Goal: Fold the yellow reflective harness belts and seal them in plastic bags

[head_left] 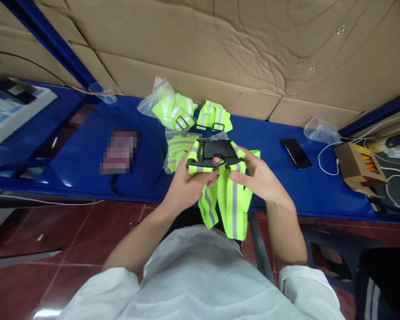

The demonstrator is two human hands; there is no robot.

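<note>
Both my hands hold a neon yellow reflective belt (pixel 234 200) with a grey stripe, just over the front edge of the blue table. Its black plastic buckle (pixel 220 151) lies across between my hands. My left hand (pixel 193 182) is closed around the buckle's left end and the webbing there. On the other side, my right hand (pixel 258 173) grips the webbing by the buckle's right end, thumb in front. Loose loops of the belt hang down toward my lap. Behind my left hand lies a bagged yellow belt (pixel 178 149), partly hidden.
Farther back on the blue table (pixel 266 142) are another bagged belt (pixel 173 109) and a folded belt (pixel 215 116). A phone (pixel 296 153), an open cardboard box (pixel 360 169) and white cables lie right. A blurred reddish item (pixel 120 152) and a clear cup (pixel 103 91) are left.
</note>
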